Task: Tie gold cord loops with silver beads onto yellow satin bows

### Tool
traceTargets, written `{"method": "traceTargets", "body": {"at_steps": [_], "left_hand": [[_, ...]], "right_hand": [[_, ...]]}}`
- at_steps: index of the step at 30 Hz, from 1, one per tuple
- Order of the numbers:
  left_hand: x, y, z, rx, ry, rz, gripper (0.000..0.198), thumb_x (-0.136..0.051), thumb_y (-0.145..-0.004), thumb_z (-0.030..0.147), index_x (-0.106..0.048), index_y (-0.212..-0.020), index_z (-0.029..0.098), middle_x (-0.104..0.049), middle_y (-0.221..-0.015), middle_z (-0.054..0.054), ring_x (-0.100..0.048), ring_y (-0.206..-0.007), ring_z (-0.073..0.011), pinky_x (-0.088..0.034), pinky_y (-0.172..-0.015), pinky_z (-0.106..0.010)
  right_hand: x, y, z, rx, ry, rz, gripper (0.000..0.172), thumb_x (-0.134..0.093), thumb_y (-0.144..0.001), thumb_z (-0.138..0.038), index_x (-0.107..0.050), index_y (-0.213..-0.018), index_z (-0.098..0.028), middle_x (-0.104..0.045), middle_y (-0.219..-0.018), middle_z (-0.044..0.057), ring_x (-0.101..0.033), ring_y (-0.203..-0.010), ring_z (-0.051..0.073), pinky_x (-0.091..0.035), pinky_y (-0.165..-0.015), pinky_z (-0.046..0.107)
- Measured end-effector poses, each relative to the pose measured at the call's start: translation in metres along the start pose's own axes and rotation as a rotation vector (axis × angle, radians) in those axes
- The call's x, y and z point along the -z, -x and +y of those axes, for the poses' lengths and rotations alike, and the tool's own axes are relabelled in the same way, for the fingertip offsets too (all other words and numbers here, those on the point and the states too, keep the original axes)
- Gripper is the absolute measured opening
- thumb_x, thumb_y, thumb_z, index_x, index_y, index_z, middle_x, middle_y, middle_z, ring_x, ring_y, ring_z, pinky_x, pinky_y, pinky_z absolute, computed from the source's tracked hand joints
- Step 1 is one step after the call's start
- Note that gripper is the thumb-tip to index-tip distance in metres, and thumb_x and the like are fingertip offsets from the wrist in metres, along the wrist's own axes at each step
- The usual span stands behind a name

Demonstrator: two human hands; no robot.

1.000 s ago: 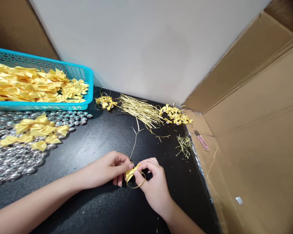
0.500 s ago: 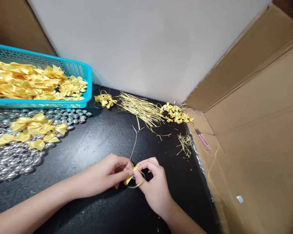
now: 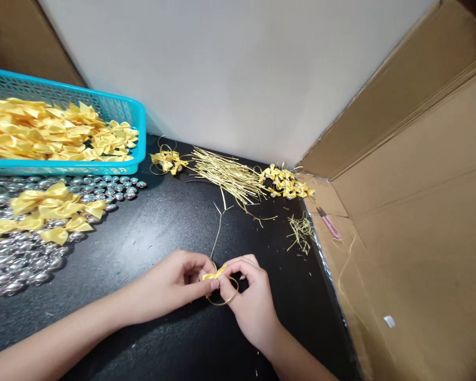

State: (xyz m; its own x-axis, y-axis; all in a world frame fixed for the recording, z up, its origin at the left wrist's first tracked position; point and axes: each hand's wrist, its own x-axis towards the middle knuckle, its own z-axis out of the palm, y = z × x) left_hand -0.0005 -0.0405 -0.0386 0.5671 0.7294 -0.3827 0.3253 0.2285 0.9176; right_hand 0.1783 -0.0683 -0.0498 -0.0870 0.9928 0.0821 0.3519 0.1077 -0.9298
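Between my hands is a small yellow ribbon bow (image 3: 214, 274), with a gold cord (image 3: 224, 304) looping below it. My left hand (image 3: 184, 278) comes in from the left and pinches the bow's left side between thumb and fingers. From the right, my right hand (image 3: 249, 291) pinches its other side, the cord loop passing by its thumb. A thin gold strand (image 3: 217, 235) runs along the table above my left fingertips. My fingers partly cover the bow's middle, so any bead there is hidden.
A turquoise basket (image 3: 140, 135) of yellow bows stands at the back left. Silver beads (image 3: 19, 264) with loose bows (image 3: 59, 206) lie before it. Cut gold cords (image 3: 228, 174), finished bow clusters (image 3: 285, 182), cord scraps (image 3: 300, 231) and pink snips (image 3: 329, 223) lie toward the back and right.
The bow has turned in my fingers, so more of its yellow ribbon shows on top. Both hands keep their pinch in nearly the same spot; the view has shifted slightly.
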Motion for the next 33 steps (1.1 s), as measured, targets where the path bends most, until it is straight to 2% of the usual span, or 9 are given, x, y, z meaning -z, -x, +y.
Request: {"method": "traceTargets", "body": {"at_steps": [6,11,18,24,28,33], "left_hand": [[-0.003,0.001,-0.004,0.003,0.017,0.055,0.034,-0.063,-0.084,0.047,-0.065,-0.072,0.015,-0.059,-0.062,0.001,-0.047,-0.057,-0.0117,-0.036,-0.053,-0.020],[-0.004,0.001,-0.009,-0.055,-0.068,0.116,0.036,-0.057,-0.088,0.047,-0.065,-0.073,0.015,-0.057,-0.061,0.001,-0.046,-0.058,-0.0122,-0.035,-0.053,-0.021],[-0.004,0.003,-0.008,-0.094,-0.203,0.163,0.041,-0.053,-0.090,0.052,-0.070,-0.078,0.017,-0.064,-0.065,-0.001,-0.053,-0.062,-0.0156,-0.038,-0.056,-0.023],[-0.003,0.001,-0.011,-0.120,-0.266,0.173,0.039,-0.052,-0.091,0.050,-0.070,-0.077,0.018,-0.067,-0.067,-0.002,-0.057,-0.063,-0.0164,-0.039,-0.057,-0.023],[-0.004,0.001,-0.008,-0.098,-0.251,0.156,0.039,-0.054,-0.090,0.050,-0.071,-0.078,0.018,-0.067,-0.068,-0.002,-0.057,-0.064,-0.0170,-0.040,-0.058,-0.023],[-0.005,0.002,-0.006,-0.047,-0.102,0.128,0.037,-0.056,-0.088,0.050,-0.071,-0.080,0.017,-0.064,-0.066,-0.001,-0.055,-0.062,-0.0159,-0.043,-0.057,-0.022]], "right_hand": [[0.001,0.001,0.001,0.007,0.004,-0.004,0.013,-0.067,-0.075,-0.010,-0.066,-0.067,-0.021,-0.071,-0.077,0.004,-0.063,-0.081,0.019,-0.048,-0.072,0.030],[0.005,-0.001,-0.002,0.060,-0.066,0.014,0.011,-0.068,-0.072,-0.010,-0.069,-0.071,-0.021,-0.072,-0.081,0.005,-0.065,-0.085,0.021,-0.051,-0.074,0.032],[0.007,-0.001,-0.004,0.128,-0.015,0.017,0.012,-0.070,-0.073,-0.010,-0.072,-0.077,-0.022,-0.072,-0.087,0.005,-0.065,-0.088,0.021,-0.052,-0.080,0.034],[0.006,0.001,-0.003,0.159,0.020,0.024,0.007,-0.070,-0.077,-0.014,-0.071,-0.078,-0.021,-0.071,-0.087,0.006,-0.064,-0.088,0.021,-0.052,-0.079,0.033],[0.006,0.000,-0.003,0.138,0.022,0.012,0.011,-0.068,-0.077,-0.011,-0.069,-0.073,-0.021,-0.070,-0.086,0.005,-0.063,-0.087,0.020,-0.051,-0.079,0.032],[0.005,0.000,0.000,0.095,0.012,-0.010,0.011,-0.064,-0.080,-0.011,-0.065,-0.074,-0.020,-0.069,-0.083,0.004,-0.063,-0.084,0.019,-0.049,-0.078,0.033]]}}
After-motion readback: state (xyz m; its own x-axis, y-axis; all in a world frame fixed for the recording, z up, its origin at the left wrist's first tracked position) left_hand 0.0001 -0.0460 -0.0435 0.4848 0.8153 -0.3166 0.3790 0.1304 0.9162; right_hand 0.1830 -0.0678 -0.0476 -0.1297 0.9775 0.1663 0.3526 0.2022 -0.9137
